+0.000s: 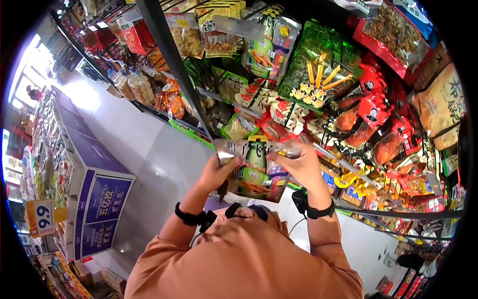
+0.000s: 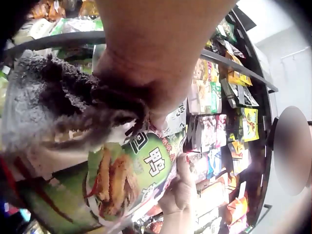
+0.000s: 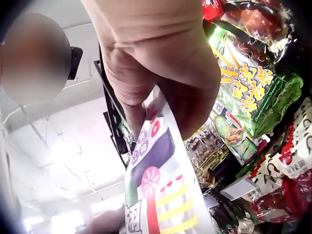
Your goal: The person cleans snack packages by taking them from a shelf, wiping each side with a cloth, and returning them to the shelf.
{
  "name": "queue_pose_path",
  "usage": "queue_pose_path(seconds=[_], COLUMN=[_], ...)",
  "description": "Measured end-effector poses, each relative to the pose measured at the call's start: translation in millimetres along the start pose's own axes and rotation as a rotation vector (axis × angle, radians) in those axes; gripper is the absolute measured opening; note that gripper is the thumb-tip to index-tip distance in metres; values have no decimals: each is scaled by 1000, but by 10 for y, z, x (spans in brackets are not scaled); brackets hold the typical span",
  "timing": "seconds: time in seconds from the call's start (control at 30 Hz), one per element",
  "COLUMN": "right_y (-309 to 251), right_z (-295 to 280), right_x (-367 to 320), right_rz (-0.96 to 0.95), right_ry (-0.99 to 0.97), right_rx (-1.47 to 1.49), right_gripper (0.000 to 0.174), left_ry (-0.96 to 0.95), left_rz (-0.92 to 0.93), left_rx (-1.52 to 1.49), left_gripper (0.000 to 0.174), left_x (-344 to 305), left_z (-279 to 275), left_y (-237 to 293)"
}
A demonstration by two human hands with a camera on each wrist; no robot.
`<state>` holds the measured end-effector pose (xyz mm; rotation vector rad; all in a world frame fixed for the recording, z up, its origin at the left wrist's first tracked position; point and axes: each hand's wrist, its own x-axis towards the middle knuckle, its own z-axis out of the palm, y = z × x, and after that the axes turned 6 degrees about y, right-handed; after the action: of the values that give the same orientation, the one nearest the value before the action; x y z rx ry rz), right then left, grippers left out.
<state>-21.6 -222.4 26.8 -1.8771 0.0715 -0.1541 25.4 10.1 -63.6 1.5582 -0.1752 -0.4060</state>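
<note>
A snack bag [image 1: 256,175] with a green panel and a picture of fried strips is held upright in front of the chest. My left hand [image 1: 219,172] pinches its left upper edge, thumb on the front. On the opposite edge my right hand [image 1: 301,165] grips the top corner, thumb also in front. Seen from the left wrist, the bag [image 2: 117,180] shows its food picture, and a fuzzy grey-and-black thing [image 2: 53,102] hangs beside the left hand [image 2: 146,92]. In the right wrist view the bag's striped back [image 3: 163,180] runs down from the right hand's fingers [image 3: 195,102].
Racks of hanging snacks stand close ahead and right, including a big green bag [image 1: 318,70] and red-topped packs [image 1: 373,107]. A shelf rail [image 1: 348,169] runs just beyond the right hand. A purple-sided display [image 1: 102,199] lies left across the floor [image 1: 159,169].
</note>
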Motion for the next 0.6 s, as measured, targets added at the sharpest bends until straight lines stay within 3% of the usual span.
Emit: queue_pose_path(seconds=[0.07, 0.13, 0.17, 0.27, 0.33, 0.4, 0.47, 0.53, 0.6], right_y=[4, -57, -18, 169, 240, 280, 348, 358, 374], right_z=[62, 182, 230, 459, 549, 586, 562, 547, 488], right_x=[50, 88, 127, 280, 394, 497, 565, 601, 644], right_rz=[-131, -23, -28, -67, -64, 4, 37, 104, 348], right_ry=[0, -3, -13, 68, 331, 471, 562, 652, 798], right_rx=[-60, 27, 30, 154, 298, 578, 739, 894, 979], right_gripper=[16, 17, 17, 13, 10, 9, 15, 16, 18], left_ry=[63, 72, 101, 150, 146, 65, 61, 122, 169], left_rz=[-7, 103, 96, 58, 4, 8, 50, 7, -44], left_rx=[16, -28, 82, 0, 9, 226, 164, -209, -140], left_gripper=[15, 15, 17, 21, 24, 24, 21, 20, 20], left_x=[-94, -147, -180, -189, -183, -159, -81, 3, 89], left_z=[-15, -97, -187, -396, -551, -671, -819, -960, -1101], left_y=[-23, -21, 17, 44, 79, 78, -107, -175, -161])
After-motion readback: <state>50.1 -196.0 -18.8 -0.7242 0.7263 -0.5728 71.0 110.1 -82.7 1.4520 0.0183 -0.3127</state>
